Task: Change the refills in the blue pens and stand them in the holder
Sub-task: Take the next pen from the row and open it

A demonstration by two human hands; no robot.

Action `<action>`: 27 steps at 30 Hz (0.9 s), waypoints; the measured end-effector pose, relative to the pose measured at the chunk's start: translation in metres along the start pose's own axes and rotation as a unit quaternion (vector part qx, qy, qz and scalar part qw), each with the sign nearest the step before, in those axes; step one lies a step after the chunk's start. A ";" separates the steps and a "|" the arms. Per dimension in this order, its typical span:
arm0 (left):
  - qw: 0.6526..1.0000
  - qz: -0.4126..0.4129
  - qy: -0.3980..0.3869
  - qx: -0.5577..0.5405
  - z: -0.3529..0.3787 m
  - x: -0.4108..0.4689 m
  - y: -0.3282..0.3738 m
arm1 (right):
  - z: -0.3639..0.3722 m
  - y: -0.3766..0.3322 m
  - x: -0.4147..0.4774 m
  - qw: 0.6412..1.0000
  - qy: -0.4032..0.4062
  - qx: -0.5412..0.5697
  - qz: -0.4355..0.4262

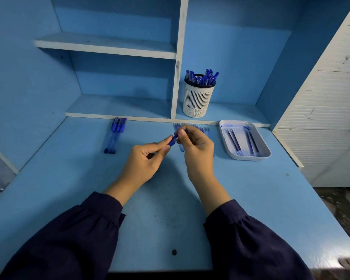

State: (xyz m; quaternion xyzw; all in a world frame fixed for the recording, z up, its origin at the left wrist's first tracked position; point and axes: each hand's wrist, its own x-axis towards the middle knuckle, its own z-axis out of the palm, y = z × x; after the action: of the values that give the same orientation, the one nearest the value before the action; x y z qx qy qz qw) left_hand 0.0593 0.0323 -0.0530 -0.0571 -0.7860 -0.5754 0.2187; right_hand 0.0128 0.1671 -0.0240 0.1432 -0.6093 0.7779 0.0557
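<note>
We find both hands clamped on one blue pen (pixel 173 140) above mid-table, left hand (pixel 144 158) on the barrel, right hand (pixel 196 145) at its end: we advise keeping the parts coaxial.

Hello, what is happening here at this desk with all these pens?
A person is working on a blue pen, gripping it with the left hand and the right hand above the desk. Three pens lie at the left, loose refills behind the hands, more refills in the white tray. The holder on the shelf already has many pens.
</note>
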 end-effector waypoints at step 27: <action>0.979 0.012 0.129 0.159 -0.020 0.005 -0.008 | -0.023 0.008 0.007 0.920 -0.108 -0.376 0.020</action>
State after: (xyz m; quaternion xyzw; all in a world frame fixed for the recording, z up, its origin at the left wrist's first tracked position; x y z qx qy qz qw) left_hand 0.0572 0.0100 -0.0533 0.0434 -0.8319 -0.4433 0.3310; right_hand 0.0001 0.1870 -0.0343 0.1828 -0.8620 0.4722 0.0237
